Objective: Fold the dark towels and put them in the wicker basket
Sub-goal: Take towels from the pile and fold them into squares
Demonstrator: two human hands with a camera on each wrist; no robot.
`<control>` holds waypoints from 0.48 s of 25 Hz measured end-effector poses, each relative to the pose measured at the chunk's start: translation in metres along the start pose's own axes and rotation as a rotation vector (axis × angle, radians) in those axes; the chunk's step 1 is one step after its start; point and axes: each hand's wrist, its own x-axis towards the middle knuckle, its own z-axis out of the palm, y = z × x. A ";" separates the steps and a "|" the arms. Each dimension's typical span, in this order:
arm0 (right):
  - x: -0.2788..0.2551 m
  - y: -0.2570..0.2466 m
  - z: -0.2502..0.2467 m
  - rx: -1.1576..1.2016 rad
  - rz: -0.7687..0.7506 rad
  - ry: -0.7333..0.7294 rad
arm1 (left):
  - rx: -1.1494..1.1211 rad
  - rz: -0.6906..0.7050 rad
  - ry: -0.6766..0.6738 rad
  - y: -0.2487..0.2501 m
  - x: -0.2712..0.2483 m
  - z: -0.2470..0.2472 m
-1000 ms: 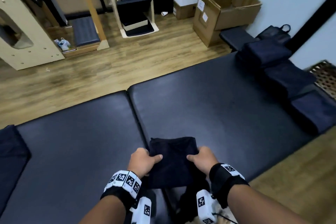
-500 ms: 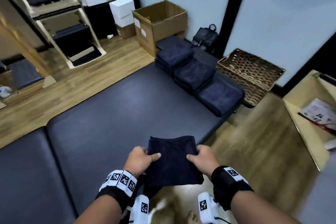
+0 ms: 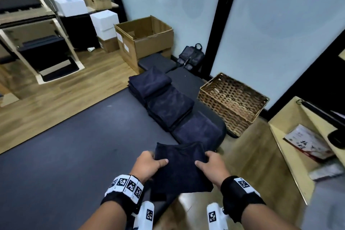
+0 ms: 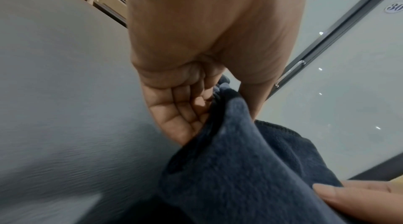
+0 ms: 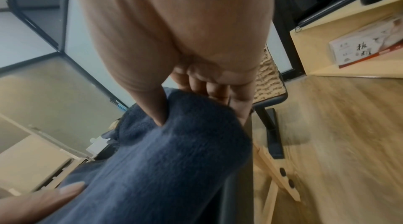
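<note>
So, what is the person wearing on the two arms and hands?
The left hand and right hand are bare, with no gloves or sleeves. Each wrist carries a black strap with white square tiles printed with black-and-white coded markers. Under each wrist sits a white block, also bearing one such marker.

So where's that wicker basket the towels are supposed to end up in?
In the head view the wicker basket sits at centre-right, at the far end of the padded table, just right of the stacked dark towels and in front of the frosted glass wall.
</note>
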 end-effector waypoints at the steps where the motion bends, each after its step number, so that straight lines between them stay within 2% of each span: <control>1: 0.016 -0.004 -0.012 -0.038 0.005 0.001 | -0.021 -0.007 -0.015 0.012 0.011 0.005; 5: 0.078 -0.021 -0.052 -0.187 0.000 0.014 | -0.055 -0.010 -0.053 0.049 0.048 0.021; 8: 0.119 -0.039 -0.074 -0.255 -0.058 0.021 | -0.056 -0.003 -0.098 0.064 0.064 0.034; 12: 0.164 -0.050 -0.087 -0.306 -0.134 -0.012 | -0.186 -0.090 -0.052 0.073 0.075 0.055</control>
